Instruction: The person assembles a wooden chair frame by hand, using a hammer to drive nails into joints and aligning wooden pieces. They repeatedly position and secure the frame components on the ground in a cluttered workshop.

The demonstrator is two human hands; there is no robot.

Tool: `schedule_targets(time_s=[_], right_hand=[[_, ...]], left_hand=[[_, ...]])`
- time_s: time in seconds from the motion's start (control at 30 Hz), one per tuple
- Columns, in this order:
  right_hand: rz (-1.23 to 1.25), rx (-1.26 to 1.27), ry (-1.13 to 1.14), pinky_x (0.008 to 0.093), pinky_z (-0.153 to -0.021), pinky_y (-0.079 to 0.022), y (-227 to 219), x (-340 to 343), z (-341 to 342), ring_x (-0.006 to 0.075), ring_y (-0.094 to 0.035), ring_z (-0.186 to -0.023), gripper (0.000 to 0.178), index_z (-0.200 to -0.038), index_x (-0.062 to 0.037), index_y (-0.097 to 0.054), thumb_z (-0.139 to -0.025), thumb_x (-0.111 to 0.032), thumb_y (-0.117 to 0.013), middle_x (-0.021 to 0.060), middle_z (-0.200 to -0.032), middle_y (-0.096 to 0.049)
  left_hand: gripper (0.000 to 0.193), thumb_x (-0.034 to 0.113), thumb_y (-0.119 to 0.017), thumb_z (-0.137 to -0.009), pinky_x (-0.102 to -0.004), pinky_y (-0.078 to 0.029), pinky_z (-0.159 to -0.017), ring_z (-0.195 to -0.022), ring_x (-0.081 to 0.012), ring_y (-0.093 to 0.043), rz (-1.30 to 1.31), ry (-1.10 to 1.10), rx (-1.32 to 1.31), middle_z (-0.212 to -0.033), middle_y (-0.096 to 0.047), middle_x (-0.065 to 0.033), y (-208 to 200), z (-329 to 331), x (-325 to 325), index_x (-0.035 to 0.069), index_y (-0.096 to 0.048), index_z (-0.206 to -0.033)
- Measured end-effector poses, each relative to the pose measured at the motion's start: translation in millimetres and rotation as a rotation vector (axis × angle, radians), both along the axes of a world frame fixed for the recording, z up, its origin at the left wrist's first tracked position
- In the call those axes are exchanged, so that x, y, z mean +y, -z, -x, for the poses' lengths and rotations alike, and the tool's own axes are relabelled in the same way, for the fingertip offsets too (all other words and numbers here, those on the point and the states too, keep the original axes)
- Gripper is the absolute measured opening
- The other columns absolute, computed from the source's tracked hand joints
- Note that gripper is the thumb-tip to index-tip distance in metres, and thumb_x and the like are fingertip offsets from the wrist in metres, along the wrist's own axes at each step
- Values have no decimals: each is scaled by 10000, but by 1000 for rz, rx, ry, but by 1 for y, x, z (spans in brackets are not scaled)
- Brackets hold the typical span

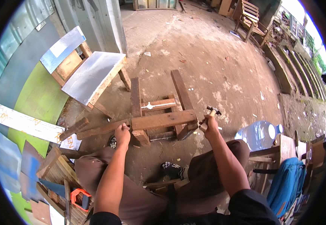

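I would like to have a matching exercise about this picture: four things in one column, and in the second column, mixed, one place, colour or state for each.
1. hammer
2. large plastic bottle
3. slatted chair
4. fabric

A. background, upper right
B. opaque blue, lower right
C. in the right hand
D. transparent

Pairs: 1-C, 2-D, 3-A, 4-B

Hammer handle (203,127) partly hidden, sleeves (251,207) cut off

And it was reddish brown on the wooden frame (163,119), black and tan on the hammer (214,110), bluish on the clear bottle (256,135), checkered black and white on the shoes (169,168)!
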State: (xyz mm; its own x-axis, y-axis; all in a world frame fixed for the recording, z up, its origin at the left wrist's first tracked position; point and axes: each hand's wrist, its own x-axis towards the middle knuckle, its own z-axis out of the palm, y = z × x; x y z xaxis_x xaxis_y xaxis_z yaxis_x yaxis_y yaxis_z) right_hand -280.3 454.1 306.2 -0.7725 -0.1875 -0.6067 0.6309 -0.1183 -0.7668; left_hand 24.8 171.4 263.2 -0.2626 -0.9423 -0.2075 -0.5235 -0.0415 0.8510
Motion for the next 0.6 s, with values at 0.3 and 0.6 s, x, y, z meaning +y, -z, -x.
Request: schedule_targets(time_s=[0.3,0.6], right_hand=[[-16,-151,-319,411,-684,-497,74,26,14,215,-609,-822,204,-1070,-50,-616,-919,-188,-625,83,-953,-635],[-39,-142,-518,485,-925,-499,69,20,19,207,-628,-1033,211,-1138,-133,-626,-983,-232,-521,40,-1058,-659]], left_hand=[[404,312,-456,-1116,-346,-533,-727,-797,-177,-623,-317,-186,309,-921,-653,-81,47,1,39,-34,-662,-1150],[348,250,-480,-1112,-335,-543,-738,-801,-146,-586,-154,46,82,-896,-616,-49,54,-6,26,-31,-671,-1039]])
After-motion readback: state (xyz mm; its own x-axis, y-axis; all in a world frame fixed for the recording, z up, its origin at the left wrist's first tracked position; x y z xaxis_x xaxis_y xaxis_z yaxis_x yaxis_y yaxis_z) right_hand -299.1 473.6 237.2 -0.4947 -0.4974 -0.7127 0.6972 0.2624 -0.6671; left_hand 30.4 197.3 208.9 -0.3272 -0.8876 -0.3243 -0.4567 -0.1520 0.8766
